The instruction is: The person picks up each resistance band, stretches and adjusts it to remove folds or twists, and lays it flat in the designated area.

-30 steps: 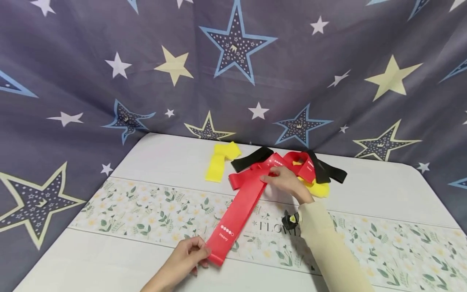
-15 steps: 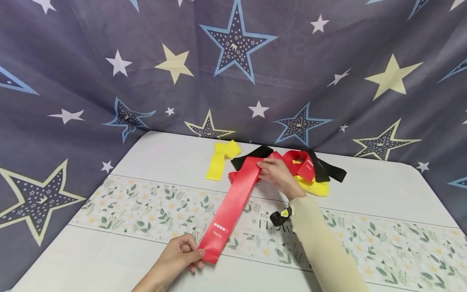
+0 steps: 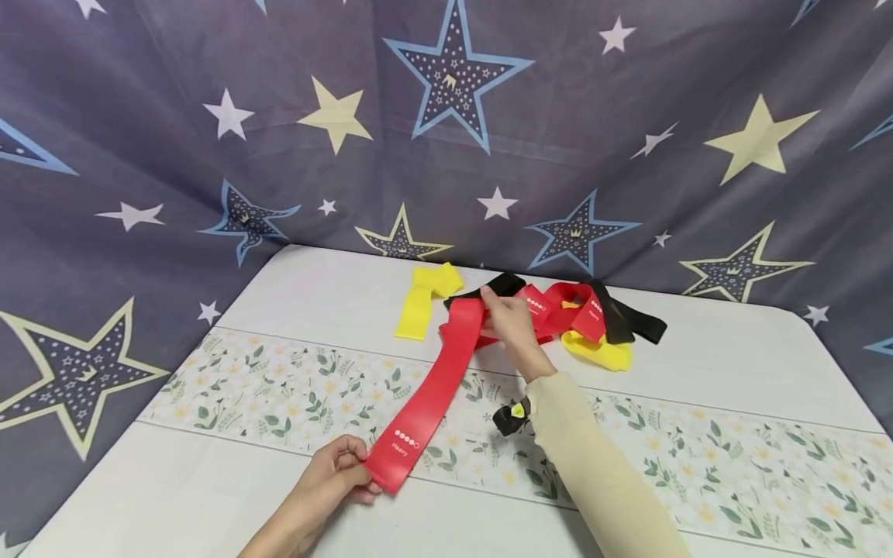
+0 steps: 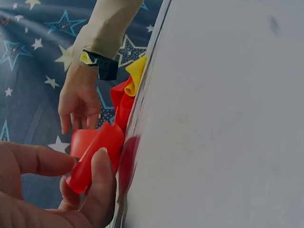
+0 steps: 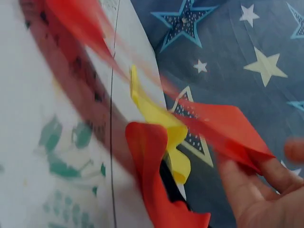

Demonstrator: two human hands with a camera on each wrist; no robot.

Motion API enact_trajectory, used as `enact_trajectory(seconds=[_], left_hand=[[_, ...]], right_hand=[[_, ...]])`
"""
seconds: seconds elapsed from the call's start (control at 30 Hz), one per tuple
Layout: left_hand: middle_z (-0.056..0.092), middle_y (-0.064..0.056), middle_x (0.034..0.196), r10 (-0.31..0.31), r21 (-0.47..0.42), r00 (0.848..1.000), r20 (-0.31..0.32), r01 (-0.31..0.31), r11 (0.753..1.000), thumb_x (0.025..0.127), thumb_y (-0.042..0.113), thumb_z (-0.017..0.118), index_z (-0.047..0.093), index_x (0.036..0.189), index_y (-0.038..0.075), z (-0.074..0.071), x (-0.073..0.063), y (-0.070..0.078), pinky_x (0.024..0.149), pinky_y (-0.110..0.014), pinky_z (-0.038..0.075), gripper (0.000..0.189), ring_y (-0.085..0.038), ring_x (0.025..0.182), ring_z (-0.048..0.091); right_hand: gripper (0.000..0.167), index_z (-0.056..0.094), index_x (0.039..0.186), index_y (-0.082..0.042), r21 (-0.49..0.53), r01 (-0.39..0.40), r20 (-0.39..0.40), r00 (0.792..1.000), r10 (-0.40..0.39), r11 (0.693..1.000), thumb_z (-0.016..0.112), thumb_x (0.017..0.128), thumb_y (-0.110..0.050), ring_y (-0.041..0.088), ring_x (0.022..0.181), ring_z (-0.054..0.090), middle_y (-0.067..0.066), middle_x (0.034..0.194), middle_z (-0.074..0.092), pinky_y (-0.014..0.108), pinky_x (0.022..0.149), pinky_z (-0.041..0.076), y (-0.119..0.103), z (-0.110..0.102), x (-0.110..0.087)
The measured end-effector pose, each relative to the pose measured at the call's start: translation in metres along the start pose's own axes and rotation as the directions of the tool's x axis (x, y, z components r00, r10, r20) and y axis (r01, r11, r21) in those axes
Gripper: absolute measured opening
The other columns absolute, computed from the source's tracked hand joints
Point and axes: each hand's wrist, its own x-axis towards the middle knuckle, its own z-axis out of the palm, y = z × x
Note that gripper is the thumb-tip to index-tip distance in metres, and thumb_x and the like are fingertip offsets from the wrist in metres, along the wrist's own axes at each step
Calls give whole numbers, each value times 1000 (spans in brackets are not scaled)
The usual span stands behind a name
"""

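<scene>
A red resistance band (image 3: 432, 395) printed "Heavy" stretches slantwise between my hands above the table. My left hand (image 3: 324, 480) pinches its near end between thumb and fingers; the left wrist view shows the doubled end of the band (image 4: 92, 164) there. At the far end, my right hand (image 3: 512, 322) holds the band, with fingers tucked at the loop's end (image 5: 232, 128) in the right wrist view. Just behind the right hand lies a heap with another red band (image 3: 558, 318), a black band (image 3: 638, 322) and a yellow band (image 3: 596, 353).
A separate yellow band (image 3: 418, 302) lies left of the heap. The white table (image 3: 209, 480) carries a floral printed strip (image 3: 258, 395). A dark star-patterned curtain (image 3: 279, 93) hangs behind and at the sides. My right wrist wears a small black device (image 3: 512, 418).
Both hands have moved left with the red band, the right hand the most. The band has come off the heap, uncovering the other red band's "Heavy" label.
</scene>
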Motion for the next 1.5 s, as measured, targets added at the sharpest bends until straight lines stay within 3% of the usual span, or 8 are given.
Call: enact_trajectory(seconds=[0.23, 0.47, 0.73, 0.9, 1.0, 1.23, 1.37, 1.5], left_hand=[[61, -1, 74, -16, -30, 1000, 6, 16, 999, 94, 14, 57, 47, 100, -3, -7, 3, -1, 61, -23, 56, 21, -10, 64, 62], [55, -1, 73, -4, 7, 1000, 4, 4, 1000, 86, -1, 58, 43, 99, -3, -16, 3, -3, 61, -26, 56, 20, -12, 65, 59], [59, -6, 80, -1, 102, 992, 123, -11, 995, 80, -6, 58, 38, 113, -9, -32, -4, -9, 63, -30, 57, 39, -17, 74, 60], [60, -6, 75, -12, 164, 978, 210, -23, 986, 78, -5, 60, 35, 115, -10, -42, -8, -12, 62, -29, 56, 45, -17, 65, 63], [58, -4, 72, -55, 197, 975, 215, 12, 980, 78, -4, 62, 34, 115, -9, -48, -12, -14, 60, -28, 55, 46, -15, 61, 61], [57, -3, 74, -99, 141, 959, 265, 63, 988, 77, -3, 58, 29, 121, -11, -61, -20, -20, 61, -24, 52, 54, -13, 65, 58], [58, -3, 74, -95, 160, 952, 290, 49, 986, 76, -3, 56, 30, 125, -13, -62, -20, -16, 61, -24, 51, 56, -14, 66, 60], [62, -5, 75, -73, 177, 953, 295, 21, 984, 79, -3, 57, 30, 125, -11, -57, -16, -11, 58, -25, 51, 54, -15, 65, 63]], right_hand=[[36, 69, 108, 3, -39, -30, 120, 992, 35, 999, 64, 90, -28, 12, 68, 68, 12, 91, 72, 32, 79, 57, -2, 9, 3], [23, 57, 82, -2, -124, -76, 191, 977, 99, 989, 74, 81, -17, 21, 76, 72, 10, 86, 71, 35, 77, 57, 4, 11, 12], [33, 60, 114, 2, -129, -72, 225, 969, 100, 989, 69, 83, -5, 20, 79, 67, 16, 110, 61, 36, 80, 57, 8, 30, 30], [29, 66, 112, 4, -170, -70, 240, 964, 110, 983, 68, 84, -5, 16, 75, 65, 16, 109, 63, 35, 77, 57, 15, 57, 34], [28, 62, 113, 7, -184, -63, 306, 945, 118, 981, 64, 87, -4, 14, 72, 61, 14, 103, 61, 34, 75, 57, 19, 74, 32], [19, 60, 106, 5, -201, -32, 509, 850, 132, 979, 57, 92, -7, 13, 74, 56, 6, 93, 61, 28, 75, 54, 21, 100, 22], [15, 60, 102, 3, -204, 49, 462, 885, 52, 978, 58, 91, -8, 15, 75, 53, 9, 96, 61, 23, 68, 47, 24, 101, 26], [13, 61, 99, 1, -262, 190, 387, 919, -77, 946, 61, 89, -8, 20, 98, 56, 13, 118, 61, 26, 79, 47, 27, 97, 34]])
